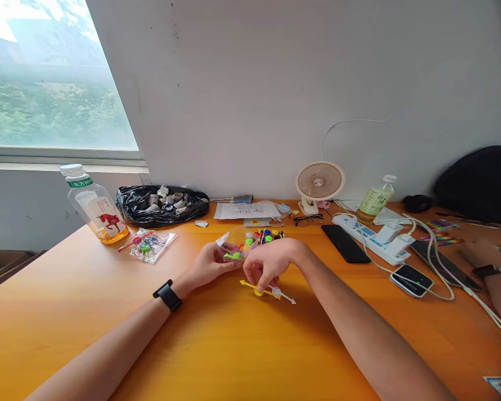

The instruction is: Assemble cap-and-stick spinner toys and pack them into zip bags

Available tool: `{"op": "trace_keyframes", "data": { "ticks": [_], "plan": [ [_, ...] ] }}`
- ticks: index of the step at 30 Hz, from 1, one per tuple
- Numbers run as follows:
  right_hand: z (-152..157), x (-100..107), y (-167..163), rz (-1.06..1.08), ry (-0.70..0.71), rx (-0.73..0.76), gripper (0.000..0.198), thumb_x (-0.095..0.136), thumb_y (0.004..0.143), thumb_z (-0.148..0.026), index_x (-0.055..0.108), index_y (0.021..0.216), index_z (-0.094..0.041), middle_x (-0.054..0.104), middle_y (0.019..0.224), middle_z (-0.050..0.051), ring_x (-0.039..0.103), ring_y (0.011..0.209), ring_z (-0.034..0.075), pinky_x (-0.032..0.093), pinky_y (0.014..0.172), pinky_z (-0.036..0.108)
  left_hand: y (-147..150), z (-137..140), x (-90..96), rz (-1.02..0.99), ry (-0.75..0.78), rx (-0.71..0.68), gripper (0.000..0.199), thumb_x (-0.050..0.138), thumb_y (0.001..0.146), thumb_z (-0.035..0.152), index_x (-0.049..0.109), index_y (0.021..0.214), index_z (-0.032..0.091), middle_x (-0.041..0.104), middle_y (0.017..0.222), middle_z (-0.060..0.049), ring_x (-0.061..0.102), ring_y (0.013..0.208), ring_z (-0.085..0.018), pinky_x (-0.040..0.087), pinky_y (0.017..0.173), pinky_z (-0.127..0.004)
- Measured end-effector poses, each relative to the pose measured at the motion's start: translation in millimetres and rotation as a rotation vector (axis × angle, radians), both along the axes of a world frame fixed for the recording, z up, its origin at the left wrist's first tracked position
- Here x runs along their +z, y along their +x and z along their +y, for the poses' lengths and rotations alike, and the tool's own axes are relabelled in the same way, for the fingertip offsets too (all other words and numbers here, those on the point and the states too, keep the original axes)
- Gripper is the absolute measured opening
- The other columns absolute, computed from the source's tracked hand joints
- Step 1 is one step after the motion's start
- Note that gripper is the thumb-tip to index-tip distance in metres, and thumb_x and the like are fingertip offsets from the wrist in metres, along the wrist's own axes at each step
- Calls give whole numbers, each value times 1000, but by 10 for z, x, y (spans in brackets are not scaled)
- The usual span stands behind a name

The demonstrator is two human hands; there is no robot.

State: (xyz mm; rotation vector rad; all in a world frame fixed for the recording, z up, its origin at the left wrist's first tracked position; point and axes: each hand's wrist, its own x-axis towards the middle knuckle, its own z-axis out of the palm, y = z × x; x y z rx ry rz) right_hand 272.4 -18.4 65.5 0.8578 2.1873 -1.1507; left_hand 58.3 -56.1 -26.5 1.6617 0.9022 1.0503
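Observation:
My left hand [211, 264], with a black watch on its wrist, has its fingers closed on the edge of a clear plastic bag [223, 239]. A bright green arrow spinner [234, 255] shows at that bag, close to the fingertips. My right hand [271, 260] is bent down, its fingertips pinched at a yellow arrow spinner [250, 285] low over the table. Beside it, partly overlapping, is a white arrow spinner [287, 297]. Behind my right hand lies a cluster of small coloured pieces [271, 234], partly hidden by the hand.
At left are another bag of spinners [147, 247], a large drink bottle [96, 209] and a black rubbish bag [125, 207]. Papers [246, 210], a fan [319, 181], a phone [345, 243] and a power strip [371, 240] line the back and right. Another person's arm [499, 284] rests at far right.

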Motion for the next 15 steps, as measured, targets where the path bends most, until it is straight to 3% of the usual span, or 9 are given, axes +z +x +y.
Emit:
{"op": "trace_keyframes", "data": {
  "ticks": [4,8,12,15],
  "plan": [
    [29,-67,-14,-5,2,-2,17,77,79,-25,64,87,-18,69,73,-3,70,66,16,52,62,24,19,-13,14,-52,-3,22,45,86,83,49,69,106,15,74,93,-6,68,81,-18,53,68,-26],
    [36,-38,37,51,-36,-45,11,71,81,-17,63,89,-17,71,78,-1,72,71,18,56,66,27,14,-15,27,-82,-83,-33,56,88,80,48,64,119,16,73,84,-3,66,69,-16,52,60,-25],
    [9,195,178,168,20,-38,10,64,82,-12,64,92,-16,71,76,1,72,73,19,56,68,27,15,-20,26,-115,-41,20,58,89,81,44,61,125,18,76,97,-6,71,81,-19,57,70,-28],
    [-40,453,330,340,50,-83,12,64,84,-14,66,96,-14,73,82,3,71,73,17,56,69,27,28,-17,-26,-86,-33,-23,55,89,81,43,64,122,17,75,106,-8,73,90,-21,59,81,-33]
  ]
}}
